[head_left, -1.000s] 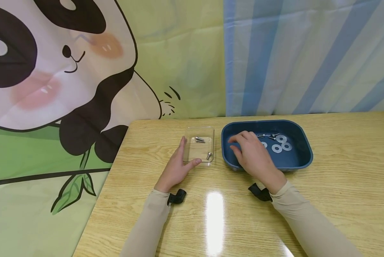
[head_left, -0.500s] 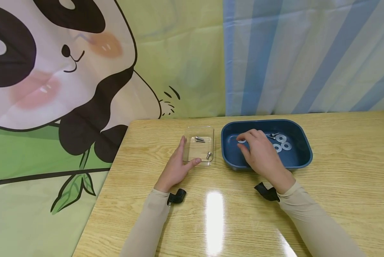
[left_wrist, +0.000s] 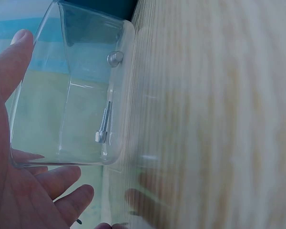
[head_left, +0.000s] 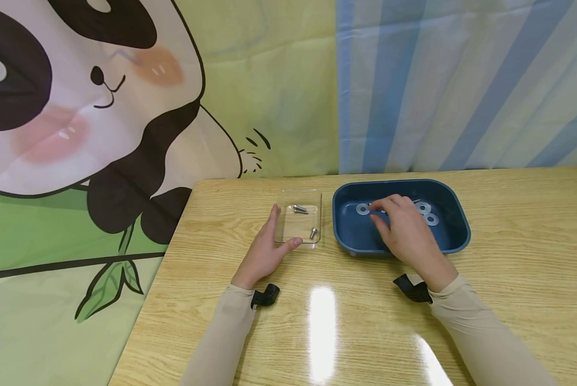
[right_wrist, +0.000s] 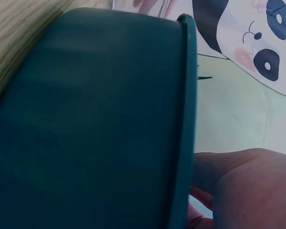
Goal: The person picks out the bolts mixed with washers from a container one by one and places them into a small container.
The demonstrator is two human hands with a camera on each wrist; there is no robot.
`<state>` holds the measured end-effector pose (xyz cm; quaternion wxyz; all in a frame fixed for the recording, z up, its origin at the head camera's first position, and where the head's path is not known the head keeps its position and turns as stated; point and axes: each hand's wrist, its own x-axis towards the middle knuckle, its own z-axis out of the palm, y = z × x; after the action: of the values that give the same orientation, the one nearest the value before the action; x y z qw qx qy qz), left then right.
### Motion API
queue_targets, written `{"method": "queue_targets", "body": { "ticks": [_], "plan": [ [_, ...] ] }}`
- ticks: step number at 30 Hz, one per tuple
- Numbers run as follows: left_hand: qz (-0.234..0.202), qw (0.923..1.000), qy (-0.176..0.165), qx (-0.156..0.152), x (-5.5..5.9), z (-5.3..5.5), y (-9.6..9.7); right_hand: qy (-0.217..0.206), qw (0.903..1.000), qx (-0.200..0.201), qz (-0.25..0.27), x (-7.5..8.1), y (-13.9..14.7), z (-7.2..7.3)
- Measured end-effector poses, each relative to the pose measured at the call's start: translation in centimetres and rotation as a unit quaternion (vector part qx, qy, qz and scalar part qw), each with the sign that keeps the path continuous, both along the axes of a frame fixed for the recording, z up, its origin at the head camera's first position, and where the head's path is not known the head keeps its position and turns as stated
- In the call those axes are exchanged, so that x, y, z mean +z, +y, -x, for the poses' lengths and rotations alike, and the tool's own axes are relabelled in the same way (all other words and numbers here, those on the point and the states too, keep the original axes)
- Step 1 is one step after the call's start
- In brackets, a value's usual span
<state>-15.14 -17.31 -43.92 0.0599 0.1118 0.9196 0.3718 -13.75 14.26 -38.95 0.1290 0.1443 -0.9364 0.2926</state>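
Plainly, the box [head_left: 297, 227] holds screws [head_left: 298, 209], the tub [head_left: 358, 236] washers [head_left: 358, 209].

No readable lettering
I can read no words, labels, brands or numbers in any view.

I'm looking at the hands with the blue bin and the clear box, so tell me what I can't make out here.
- Head view: the right hand covers part of the blue bin, so its washers can't all be counted.
- Right wrist view: the bin's wall hides its contents.
- Left wrist view: picture edges cut off the left hand.
- Head view: screw threads in the clear box are too small.
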Motion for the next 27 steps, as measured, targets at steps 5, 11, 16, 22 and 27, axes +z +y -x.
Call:
{"method": "queue_targets", "body": {
  "ticks": [5, 11, 16, 22, 27],
  "plan": [
    [0.0, 1.0, -0.001, -0.001, 0.1, 0.0, 0.0, -0.003, 0.9999, -0.011, -0.004, 0.0, 0.8, -0.1],
    [-0.001, 1.0, 0.003, -0.001, 0.1, 0.0, 0.0, -0.002, 0.9996, -0.024, -0.011, -0.2, 1.6, 0.0],
    [-0.004, 1.0, 0.004, -0.002, 0.1, 0.0, 0.0, 0.009, 0.9993, -0.032, -0.016, -0.4, 2.2, 0.2],
    [-0.006, 1.0, 0.002, -0.002, 0.1, -0.1, 0.0, 0.004, 0.9989, -0.042, -0.021, -0.8, 3.0, 0.4],
    [-0.005, 1.0, 0.001, 0.0, 0.1, -0.1, 0.0, -0.006, 0.9988, -0.044, -0.023, -1.0, 3.7, 0.5]
  ]
}}
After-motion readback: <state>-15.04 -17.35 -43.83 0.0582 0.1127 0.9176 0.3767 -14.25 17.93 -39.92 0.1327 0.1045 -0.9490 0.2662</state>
